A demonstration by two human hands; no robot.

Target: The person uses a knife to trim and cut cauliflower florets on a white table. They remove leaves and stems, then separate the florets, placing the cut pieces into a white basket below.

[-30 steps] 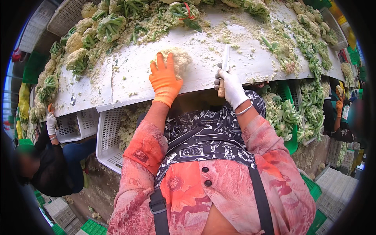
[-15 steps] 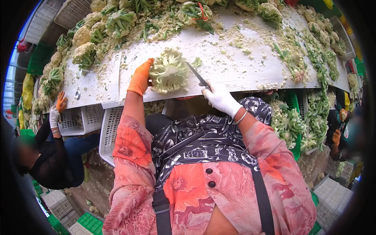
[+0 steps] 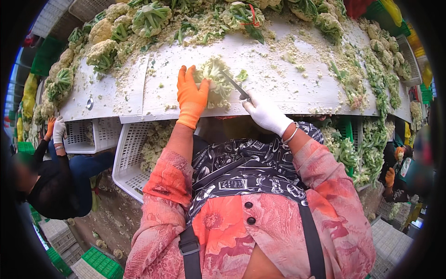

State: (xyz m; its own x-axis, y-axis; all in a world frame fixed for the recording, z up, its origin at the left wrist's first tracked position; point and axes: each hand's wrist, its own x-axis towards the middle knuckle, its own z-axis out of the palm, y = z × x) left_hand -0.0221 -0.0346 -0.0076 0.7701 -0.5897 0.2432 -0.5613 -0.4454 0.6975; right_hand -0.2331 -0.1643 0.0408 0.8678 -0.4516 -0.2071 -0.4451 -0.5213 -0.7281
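Observation:
A trimmed cauliflower head [image 3: 214, 79] lies cut side up near the front edge of the white table. My left hand [image 3: 191, 100], in an orange glove, grips its left side, the thumb over the cut face and the fingers partly behind. In a white glove, my right hand [image 3: 265, 111] is wrapped round the handle of a knife [image 3: 238, 87]. The blade points up and left, its tip against the cauliflower's right side. A small green-white floret [image 3: 241, 76] rests just beyond the blade.
Whole cauliflowers [image 3: 151, 19] and trimmings line the table's far side. Below the front edge, a white crate [image 3: 127, 158] holds florets, and leafy scraps [image 3: 371, 153] hang at the right. Co-workers sit at the far left [image 3: 55, 176] and far right [image 3: 404, 167].
My left hand has shifted right and turned over the cauliflower, its back now showing. The knife blade has moved slightly right and down, still in my right hand.

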